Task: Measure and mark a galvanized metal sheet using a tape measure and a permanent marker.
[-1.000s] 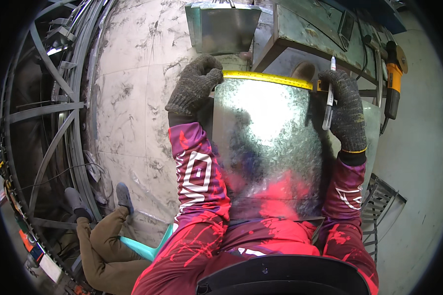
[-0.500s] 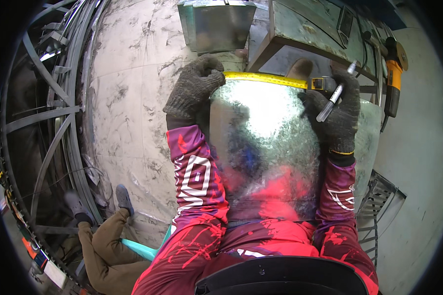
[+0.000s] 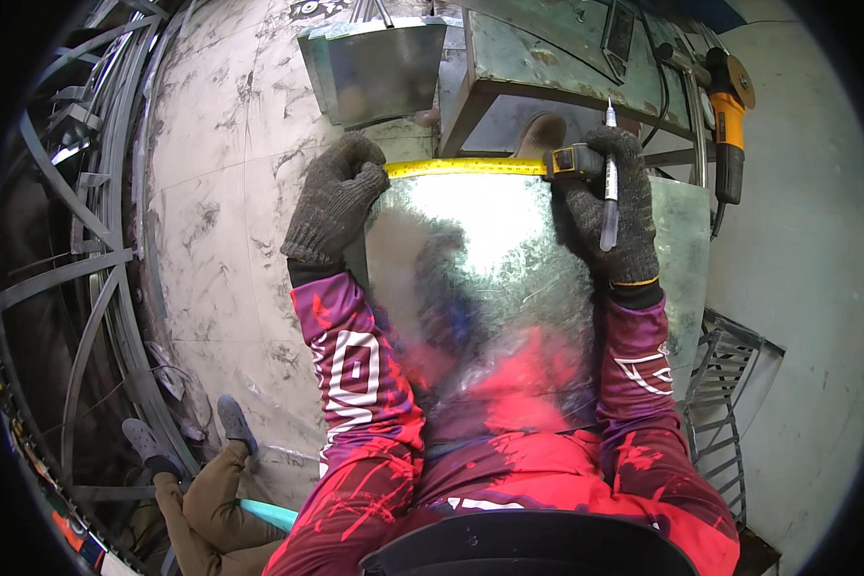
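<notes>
The shiny metal sheet point(image 3: 509, 307) lies between the person's sleeves point(image 3: 331, 312), which carry bold white printing, and along its far edge the yellow tape measure point(image 3: 466, 168) stretches left to right. The gloved left hand point(image 3: 336, 197) is curled closed on the tape's free end, though the glove hides just how the tip is gripped. The gloved right hand point(image 3: 616, 206), nearer the case, has its fingers bent around it, with a slim pen point(image 3: 611, 178) lying lengthwise over that hand, its printing too small to read.

Tape measure point(image 3: 466, 167) in both gloved hands point(image 3: 338, 199) point(image 3: 635, 206)
</notes>
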Available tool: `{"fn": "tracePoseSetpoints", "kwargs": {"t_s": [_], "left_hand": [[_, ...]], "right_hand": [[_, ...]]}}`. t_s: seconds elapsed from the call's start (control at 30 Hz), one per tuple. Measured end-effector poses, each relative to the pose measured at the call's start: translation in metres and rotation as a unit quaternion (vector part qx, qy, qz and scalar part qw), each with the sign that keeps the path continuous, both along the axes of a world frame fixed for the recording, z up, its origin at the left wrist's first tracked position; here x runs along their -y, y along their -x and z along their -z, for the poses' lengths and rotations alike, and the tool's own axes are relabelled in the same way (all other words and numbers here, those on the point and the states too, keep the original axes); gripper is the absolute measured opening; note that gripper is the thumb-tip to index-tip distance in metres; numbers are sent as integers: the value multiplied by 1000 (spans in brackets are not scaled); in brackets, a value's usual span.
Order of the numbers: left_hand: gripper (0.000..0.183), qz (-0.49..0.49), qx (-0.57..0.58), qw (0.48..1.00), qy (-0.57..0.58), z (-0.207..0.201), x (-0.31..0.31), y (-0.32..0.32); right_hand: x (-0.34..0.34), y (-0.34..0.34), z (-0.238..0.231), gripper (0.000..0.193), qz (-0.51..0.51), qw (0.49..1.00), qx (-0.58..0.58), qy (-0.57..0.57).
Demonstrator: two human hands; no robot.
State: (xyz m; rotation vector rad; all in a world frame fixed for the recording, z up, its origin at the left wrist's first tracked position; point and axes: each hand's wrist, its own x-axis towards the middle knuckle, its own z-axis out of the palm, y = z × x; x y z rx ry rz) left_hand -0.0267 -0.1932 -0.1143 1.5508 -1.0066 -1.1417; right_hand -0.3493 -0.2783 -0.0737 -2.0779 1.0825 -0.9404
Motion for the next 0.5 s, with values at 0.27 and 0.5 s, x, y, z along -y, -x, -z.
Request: {"fn": "tracePoseSetpoints", "kwargs": {"t_s": [0.27, 0.5], "left_hand": [[10, 2, 27, 999, 22, 0, 0, -2], [10, -1, 12, 1000, -25, 0, 5, 3]], "right_hand": [[8, 2, -12, 43, -33, 994, -37, 96], [5, -21, -14, 32, 72, 960, -149, 226]]}}
